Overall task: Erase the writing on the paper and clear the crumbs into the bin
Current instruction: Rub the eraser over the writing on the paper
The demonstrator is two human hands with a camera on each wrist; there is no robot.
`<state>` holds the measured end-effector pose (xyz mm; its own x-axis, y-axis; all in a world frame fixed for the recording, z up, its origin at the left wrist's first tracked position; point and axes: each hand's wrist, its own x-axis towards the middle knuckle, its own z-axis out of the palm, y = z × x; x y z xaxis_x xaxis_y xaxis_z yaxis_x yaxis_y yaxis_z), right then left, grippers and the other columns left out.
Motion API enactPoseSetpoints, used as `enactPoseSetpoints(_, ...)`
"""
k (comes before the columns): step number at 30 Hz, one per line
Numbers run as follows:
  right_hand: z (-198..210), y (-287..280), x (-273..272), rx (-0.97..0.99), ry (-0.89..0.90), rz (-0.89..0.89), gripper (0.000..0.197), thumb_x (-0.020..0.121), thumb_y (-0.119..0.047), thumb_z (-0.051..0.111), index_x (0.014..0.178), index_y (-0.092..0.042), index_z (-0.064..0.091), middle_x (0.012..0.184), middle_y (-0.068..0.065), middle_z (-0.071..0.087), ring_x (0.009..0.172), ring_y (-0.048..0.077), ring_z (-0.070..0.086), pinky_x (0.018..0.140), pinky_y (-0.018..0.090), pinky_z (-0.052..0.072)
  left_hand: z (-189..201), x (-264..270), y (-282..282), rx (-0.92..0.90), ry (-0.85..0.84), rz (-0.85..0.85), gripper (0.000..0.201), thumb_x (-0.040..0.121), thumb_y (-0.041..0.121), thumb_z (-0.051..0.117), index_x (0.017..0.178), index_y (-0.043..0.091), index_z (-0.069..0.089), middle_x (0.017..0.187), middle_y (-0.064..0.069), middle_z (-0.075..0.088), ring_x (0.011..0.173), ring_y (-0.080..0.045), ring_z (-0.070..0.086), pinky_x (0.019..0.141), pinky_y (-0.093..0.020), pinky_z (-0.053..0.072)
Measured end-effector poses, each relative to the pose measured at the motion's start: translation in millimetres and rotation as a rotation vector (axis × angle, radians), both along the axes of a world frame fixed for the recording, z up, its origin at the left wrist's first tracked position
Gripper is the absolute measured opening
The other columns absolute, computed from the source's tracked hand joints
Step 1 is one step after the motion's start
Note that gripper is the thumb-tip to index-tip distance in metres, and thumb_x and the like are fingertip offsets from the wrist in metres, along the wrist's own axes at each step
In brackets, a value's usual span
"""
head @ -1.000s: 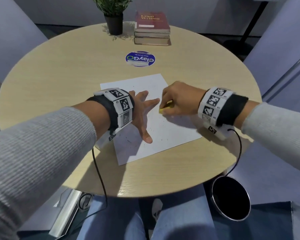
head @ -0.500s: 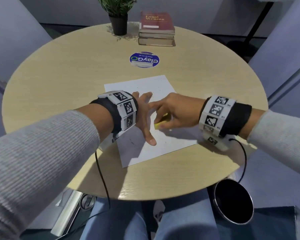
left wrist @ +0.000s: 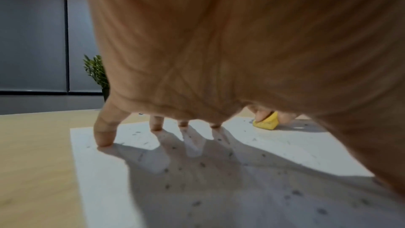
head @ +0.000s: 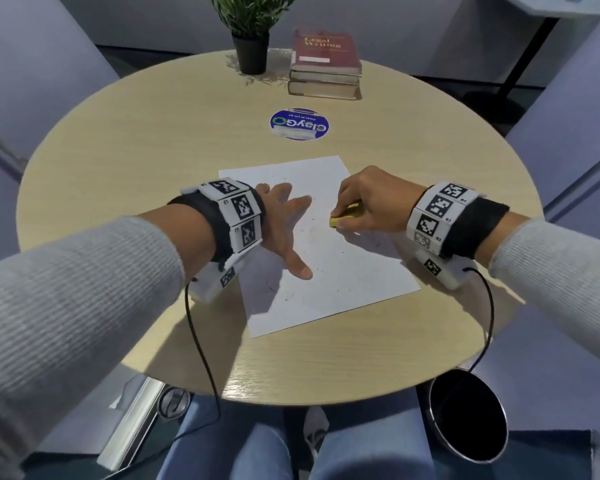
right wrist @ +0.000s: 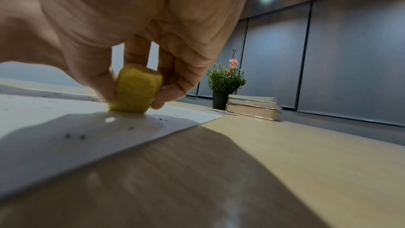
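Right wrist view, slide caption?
Right hand pinches yellow eraser against crumb-strewn paper.

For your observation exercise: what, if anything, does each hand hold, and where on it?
The right hand pinches the yellow eraser by its sides, thumb opposite fingers. The left hand holds nothing; its spread fingertips press the paper.
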<state>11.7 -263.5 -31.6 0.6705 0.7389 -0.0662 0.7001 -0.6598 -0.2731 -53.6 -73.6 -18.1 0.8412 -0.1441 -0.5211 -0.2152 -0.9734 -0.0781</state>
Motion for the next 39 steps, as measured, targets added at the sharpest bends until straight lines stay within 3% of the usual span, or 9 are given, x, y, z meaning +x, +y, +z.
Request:
enactPoseSetpoints(9, 5, 12, -40, -0.013, 0.065, 0.240, 0.023, 0.082, -0.035, 0.068, 0.093, -0.019, 0.078, 0.083, -0.004, 0.064, 0.067, 0.006, 0.052, 0.066, 0.014, 0.040, -5, 3, 0, 0.008, -0.006, 0.009, 0.134, 0.048, 0.085, 0.064, 0.149, 0.034, -0.009, 0.156, -0.005, -0.003, 0.143, -0.035, 0.002, 0.112, -0.056, 0.016)
enactPoseSetpoints(13, 9, 5, -1, -0.015, 0.000, 0.000, 0.017, 0.082, -0.031, 0.072, 0.093, -0.019, 0.078, 0.084, -0.006, 0.066, 0.080, 0.015, 0.064, 0.071, 0.022, 0.044, -4, 2, 1, 0.003, -0.014, 0.004, 0.132, 0.049, 0.085, 0.063, 0.149, 0.035, -0.008, 0.154, -0.004, 0.002, 0.141, -0.035, 0.007, 0.109, -0.057, 0.020)
enactPoseSetpoints(19, 6, 17, -44, -0.016, 0.038, 0.230, 0.016, 0.082, -0.030, 0.071, 0.089, -0.018, 0.079, 0.078, -0.005, 0.064, 0.062, 0.002, 0.049, 0.064, 0.012, 0.037, -4, 2, 0, 0.018, 0.006, 0.010, 0.135, 0.048, 0.085, 0.063, 0.148, 0.036, -0.012, 0.156, -0.003, -0.003, 0.143, -0.035, 0.004, 0.112, -0.056, 0.017)
enactPoseSetpoints(21, 9, 15, -26, -0.007, 0.050, 0.134, 0.017, 0.082, -0.032, 0.072, 0.090, -0.018, 0.079, 0.079, -0.007, 0.066, 0.065, 0.001, 0.055, 0.067, 0.013, 0.043, -3, 3, -1, 0.024, 0.010, 0.008, 0.135, 0.048, 0.086, 0.063, 0.148, 0.036, -0.012, 0.156, -0.004, -0.004, 0.143, -0.035, 0.005, 0.111, -0.057, 0.018)
enactPoseSetpoints(24, 9, 12, -4, -0.020, -0.015, -0.008, 0.018, 0.081, -0.032, 0.073, 0.091, -0.018, 0.078, 0.086, -0.002, 0.070, 0.079, 0.015, 0.064, 0.073, 0.025, 0.048, 0, 2, 0, 0.025, 0.024, 0.015, 0.134, 0.049, 0.086, 0.062, 0.148, 0.037, -0.014, 0.157, -0.002, -0.008, 0.144, -0.035, 0.000, 0.111, -0.058, 0.016)
enactPoseSetpoints(30, 4, 26, -48, -0.009, 0.034, 0.247, 0.017, 0.080, -0.029, 0.070, 0.088, -0.015, 0.079, 0.079, -0.004, 0.068, 0.062, 0.002, 0.049, 0.064, 0.008, 0.035, -1, 1, 1, 0.017, 0.018, -0.002, 0.134, 0.050, 0.083, 0.065, 0.148, 0.036, -0.013, 0.156, -0.004, -0.003, 0.143, -0.034, 0.005, 0.109, -0.055, 0.018)
enactPoseSetpoints(32, 7, 25, -30, 0.000, 0.044, 0.178, 0.018, 0.081, -0.030, 0.072, 0.089, -0.016, 0.079, 0.081, -0.004, 0.069, 0.065, 0.001, 0.054, 0.067, 0.012, 0.042, 0, 1, 0, 0.019, 0.017, -0.002, 0.133, 0.051, 0.083, 0.064, 0.148, 0.036, -0.013, 0.156, -0.004, -0.004, 0.143, -0.034, 0.005, 0.110, -0.055, 0.018)
enactPoseSetpoints(35, 9, 18, -1, 0.005, -0.011, 0.011, 0.018, 0.080, -0.032, 0.073, 0.089, -0.016, 0.078, 0.084, -0.001, 0.071, 0.075, 0.015, 0.064, 0.070, 0.024, 0.047, -1, 1, 1, 0.013, 0.014, 0.005, 0.133, 0.050, 0.084, 0.063, 0.148, 0.036, -0.013, 0.157, -0.004, -0.007, 0.143, -0.035, 0.002, 0.112, -0.057, 0.015)
enactPoseSetpoints(39, 3, 30, -34, -0.007, 0.030, 0.156, 0.016, 0.079, -0.030, 0.072, 0.087, -0.017, 0.078, 0.078, -0.008, 0.067, 0.065, 0.005, 0.056, 0.065, 0.015, 0.040, -3, 1, 1, 0.004, 0.014, -0.003, 0.134, 0.048, 0.084, 0.065, 0.148, 0.040, -0.012, 0.155, -0.005, 0.000, 0.142, -0.036, 0.006, 0.109, -0.057, 0.019)
